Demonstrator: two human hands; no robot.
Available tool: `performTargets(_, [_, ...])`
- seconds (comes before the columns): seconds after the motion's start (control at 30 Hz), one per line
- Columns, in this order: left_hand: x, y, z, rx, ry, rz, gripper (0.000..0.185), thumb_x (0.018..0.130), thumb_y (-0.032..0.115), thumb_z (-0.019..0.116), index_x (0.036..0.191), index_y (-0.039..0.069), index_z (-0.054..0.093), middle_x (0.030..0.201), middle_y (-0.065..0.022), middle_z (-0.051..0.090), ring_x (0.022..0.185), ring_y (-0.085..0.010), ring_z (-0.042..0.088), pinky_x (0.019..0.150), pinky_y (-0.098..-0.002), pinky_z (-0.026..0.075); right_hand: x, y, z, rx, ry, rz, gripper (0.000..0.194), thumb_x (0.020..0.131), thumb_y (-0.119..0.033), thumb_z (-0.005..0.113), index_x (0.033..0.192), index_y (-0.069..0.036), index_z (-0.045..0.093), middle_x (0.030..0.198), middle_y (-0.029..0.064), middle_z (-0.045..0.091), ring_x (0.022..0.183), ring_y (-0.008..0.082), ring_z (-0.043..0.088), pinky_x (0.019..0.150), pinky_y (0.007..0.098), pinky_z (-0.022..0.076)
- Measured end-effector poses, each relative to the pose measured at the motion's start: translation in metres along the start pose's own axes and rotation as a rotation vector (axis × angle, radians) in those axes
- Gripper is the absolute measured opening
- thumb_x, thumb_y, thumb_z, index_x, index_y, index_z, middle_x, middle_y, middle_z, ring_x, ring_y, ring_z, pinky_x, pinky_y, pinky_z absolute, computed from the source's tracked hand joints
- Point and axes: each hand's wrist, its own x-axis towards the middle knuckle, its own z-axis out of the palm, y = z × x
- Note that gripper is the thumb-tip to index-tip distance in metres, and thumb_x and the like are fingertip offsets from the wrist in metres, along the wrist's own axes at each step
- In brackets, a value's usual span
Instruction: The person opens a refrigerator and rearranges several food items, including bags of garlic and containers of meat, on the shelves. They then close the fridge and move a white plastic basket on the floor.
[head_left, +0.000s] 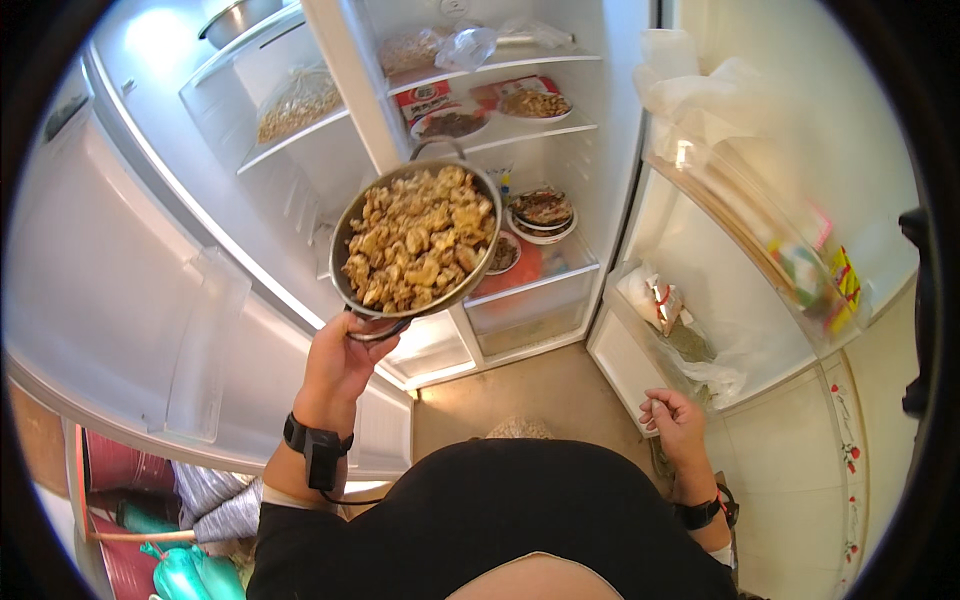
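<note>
My left hand (345, 360) grips the lower loop handle (379, 330) of a round metal pan (491, 259). The pan is full of fried, golden-brown food pieces (420, 236); a second handle (437, 142) shows on its far side. It is held up in front of an open two-door refrigerator (334, 52) and hides part of the shelves. Low on the right, beside the refrigerator's right door (712, 202), my right hand (675, 420) is loosely curled with nothing visible in it.
Plates of food (534, 105) and stacked bowls (541, 214) occupy the right compartment's shelves. A filled plastic bag (300, 101) and a metal bowl (238, 21) sit on the left. Bagged goods (664, 307) fill the right door's racks. The left door (120, 300) is swung wide.
</note>
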Motion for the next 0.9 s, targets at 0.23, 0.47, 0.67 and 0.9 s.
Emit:
performTargets(0.23, [0.075, 0.032, 0.103, -0.026, -0.312, -0.023, 0.039, 0.079, 0.007, 0.042, 0.113, -0.012, 0.042, 0.109, -0.0264, 0.055, 0.100, -0.0406, 0.058, 0.083, -0.0404, 0.054, -0.044, 0.036, -0.029, 0.109, 0.195, 0.057, 0.018, 0.088, -0.006, 0.050, 0.102, 0.001, 0.059, 0.083, 0.0074, 0.062, 0.069, 0.0109, 0.059, 0.063, 0.0224, 0.0477])
performTargets(0.47, [0.173, 0.069, 0.203, -0.043, -0.343, 0.002, 0.035, 0.081, 0.007, 0.043, 0.112, -0.010, 0.039, 0.106, -0.0257, 0.052, 0.095, -0.0416, 0.059, 0.082, -0.0448, 0.055, -0.103, 0.060, -0.049, 0.012, 0.445, 0.104, 0.018, 0.087, -0.004, 0.049, 0.102, 0.001, 0.059, 0.083, 0.0077, 0.062, 0.065, 0.0126, 0.059, 0.060, 0.0235, 0.0484])
performTargets(0.67, [0.280, 0.087, 0.259, 0.118, -0.316, 0.161, 0.040, 0.087, 0.015, 0.044, 0.119, -0.007, 0.033, 0.110, -0.0316, 0.049, 0.087, -0.0439, 0.061, 0.064, -0.0400, 0.060, -0.138, 0.075, -0.054, 0.038, 0.610, 0.268, 0.018, 0.088, -0.004, 0.047, 0.102, 0.000, 0.057, 0.077, 0.0055, 0.060, 0.061, 0.0107, 0.056, 0.054, 0.0231, 0.0465])
performTargets(0.9, [0.424, 0.104, 0.275, 0.222, -0.394, 0.133, 0.047, 0.088, 0.023, 0.046, 0.114, -0.013, 0.033, 0.103, -0.0386, 0.050, 0.091, -0.0437, 0.059, 0.061, -0.0377, 0.060, -0.119, 0.098, 0.001, -0.041, 0.771, 0.258, 0.016, 0.088, -0.004, 0.048, 0.101, 0.001, 0.057, 0.075, 0.0047, 0.059, 0.060, 0.0112, 0.056, 0.053, 0.0230, 0.0460])
